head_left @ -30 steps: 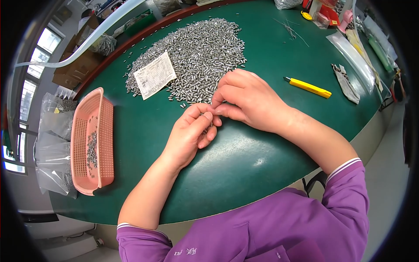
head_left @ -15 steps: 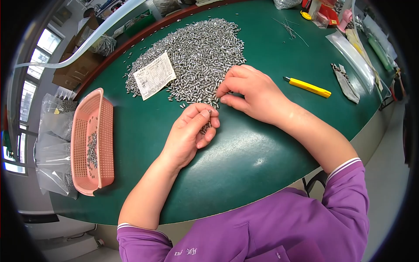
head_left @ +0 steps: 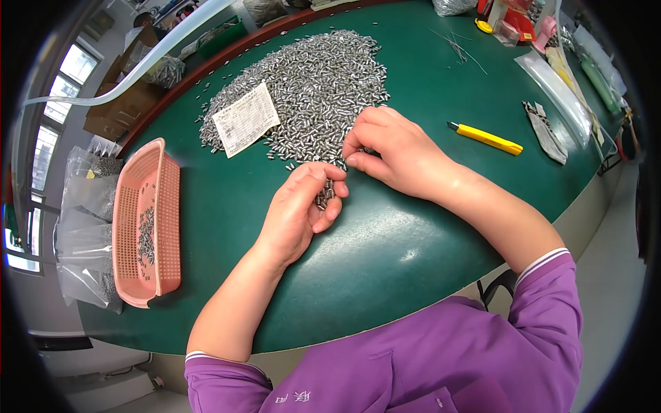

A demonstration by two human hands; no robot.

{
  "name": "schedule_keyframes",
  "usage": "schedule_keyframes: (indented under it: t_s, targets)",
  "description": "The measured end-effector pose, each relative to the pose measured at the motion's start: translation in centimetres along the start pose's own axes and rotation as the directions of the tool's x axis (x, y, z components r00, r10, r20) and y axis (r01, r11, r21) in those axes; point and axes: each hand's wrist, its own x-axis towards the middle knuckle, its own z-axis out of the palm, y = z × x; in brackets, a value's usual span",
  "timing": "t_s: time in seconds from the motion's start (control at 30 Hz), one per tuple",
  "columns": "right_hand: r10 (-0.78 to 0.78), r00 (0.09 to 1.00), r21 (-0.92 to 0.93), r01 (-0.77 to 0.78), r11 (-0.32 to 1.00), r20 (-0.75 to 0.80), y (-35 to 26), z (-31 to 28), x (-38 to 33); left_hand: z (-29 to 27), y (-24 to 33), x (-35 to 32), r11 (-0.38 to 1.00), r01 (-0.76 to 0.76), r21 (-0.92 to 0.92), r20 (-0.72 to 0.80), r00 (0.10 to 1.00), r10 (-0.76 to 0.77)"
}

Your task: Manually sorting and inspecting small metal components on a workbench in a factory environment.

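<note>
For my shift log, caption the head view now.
Left hand cups metal pieces; right hand is at the edge of the metal heap on a green table.

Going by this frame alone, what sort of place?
Likely a small-parts workshop or factory bench: heaped metal parts on a green tabletop, a pink basket holding more, and clear bags beside it.

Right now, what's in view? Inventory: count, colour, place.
Smooth table: one, green, centre
Small cylindrical metal pieces: countless, silver, heaped on table's far half
Rectangular paper slip: one, white, on heap
Perforated plastic basket: one, pink, left; pieces inside
Plastic bags: several, clear, left of basket
Slim knife: one, yellow, right
Thin wires: several, grey, far right
Cardboard boxes: uncounted, brown, far left
Assorted items: uncounted, mixed, far-right corner
Shirt: one, purple, bottom
Left hand: one, bare, curled around pieces
Right hand: one, bare, heap's edge
</note>
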Motion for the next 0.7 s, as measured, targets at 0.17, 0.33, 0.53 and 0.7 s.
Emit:
schedule_keyframes:
  t_s: [0.17,0.33,0.53,0.7]
  targets:
    - [-0.102,0.995,0.143,0.102,0.984,-0.01,-0.9,0.2,0.2,-0.2,-0.3,0.0,1.0,0.005,0.025,-0.026,1.0,-0.004]
    - [-0.155,0.987,0.174,0.159,0.972,-0.037,-1.0,0.0,0.2,-0.1,-0.1,0.1,0.996,0.028,0.083,-0.03,0.999,-0.026]
    - [-0.078,0.993,0.046,0.082,0.996,-0.094,-0.4,-0.5,0.3,-0.4,-0.3,0.1,1.0,0.021,0.015,-0.002,1.0,-0.021]
    - [-0.071,0.992,-0.094,0.061,0.994,-0.1,0.4,-0.7,0.2,-0.4,-0.3,0.1,1.0,0.02,0.004,0.006,1.0,-0.02]
